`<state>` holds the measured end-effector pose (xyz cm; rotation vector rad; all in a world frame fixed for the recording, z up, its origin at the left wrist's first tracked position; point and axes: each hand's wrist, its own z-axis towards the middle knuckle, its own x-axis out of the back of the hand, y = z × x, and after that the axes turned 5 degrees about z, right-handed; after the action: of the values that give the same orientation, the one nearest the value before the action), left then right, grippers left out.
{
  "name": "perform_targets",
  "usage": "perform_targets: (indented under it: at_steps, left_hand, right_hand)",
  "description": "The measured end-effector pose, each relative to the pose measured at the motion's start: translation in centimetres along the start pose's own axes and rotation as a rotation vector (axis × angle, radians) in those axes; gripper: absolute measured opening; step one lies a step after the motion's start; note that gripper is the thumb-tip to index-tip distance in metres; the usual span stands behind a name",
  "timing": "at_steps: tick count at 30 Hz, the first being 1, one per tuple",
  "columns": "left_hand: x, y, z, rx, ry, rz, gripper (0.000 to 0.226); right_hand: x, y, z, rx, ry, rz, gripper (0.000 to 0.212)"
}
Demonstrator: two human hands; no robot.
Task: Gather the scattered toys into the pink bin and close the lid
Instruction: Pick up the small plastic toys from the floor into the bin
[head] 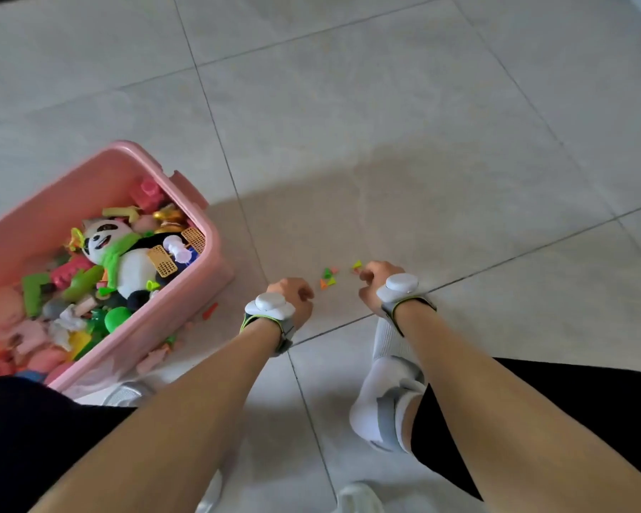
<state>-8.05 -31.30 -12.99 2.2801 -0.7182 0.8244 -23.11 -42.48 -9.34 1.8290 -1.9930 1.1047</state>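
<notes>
two bare hands reaching down over a grey tiled floor, seen from above. left hand with fingers curled in towards the palm; whether anything sits inside them cannot be told. right hand also curled, fingertips down at the floor beside a small yellow-green piece; hard to tell whether pinching anything. between the two hands, a little cluster of green and orange pieces lying on the tile, apart from both. white pod strapped on each wrist. off to the left, open pink bin with no lid on, heaped with toys, a plush panda on top. one orange piece on the floor just beside the bin's wall. white-socked foot under the right forearm.
</notes>
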Motion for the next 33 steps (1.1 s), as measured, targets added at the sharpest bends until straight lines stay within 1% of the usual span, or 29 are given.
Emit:
perform_targets:
  at_steps: [3,5,10,12,16,19,22,25,29,33]
  left_hand:
    - [-2.0,-0.3,2.8,-0.045,-0.041,0.049,0.031]
    - [-2.6,-0.1,4.3,-0.117,-0.037,0.094,0.037]
    - [-4.2,0.5,8.2,-0.204,-0.031,0.199,0.045]
    - [-5.1,0.3,9.4,-0.209,-0.019,0.215,0.046]
    - [-5.8,0.6,10.4,-0.226,0.009,0.136,0.044]
    - [-6.1,0.6,10.7,-0.252,0.03,0.163,0.035]
    - [-6.4,-0.1,11.0,-0.21,0.045,0.211,0.024]
    - [-6.5,-0.9,10.5,-0.151,0.067,0.187,0.021]
    - [-5.9,-1.9,9.4,0.006,0.022,0.031,0.023]
    - [-5.4,-3.0,7.6,0.176,0.002,-0.197,0.014]
  right_hand:
    - [-0.2,1.2,2.1,-0.033,-0.046,-0.018,0.046]
    - [-0.5,1.7,3.5,-0.039,-0.048,-0.021,0.046]
    - [-2.3,2.4,7.1,-0.049,-0.01,0.012,0.044]
    - [-3.0,2.3,8.1,-0.042,0.012,0.019,0.048]
    - [-4.5,1.9,9.6,0.046,0.021,0.039,0.064]
    - [-5.1,2.0,10.1,0.079,0.02,-0.055,0.064]
    - [-5.6,1.8,10.5,0.092,0.051,-0.105,0.051]
    - [-6.4,1.5,10.6,0.092,0.063,-0.109,0.04]
    - [-7.2,1.6,10.1,0.043,0.013,-0.088,0.036]
    - [-6.8,1.2,10.0,-0.047,-0.054,-0.069,0.037]
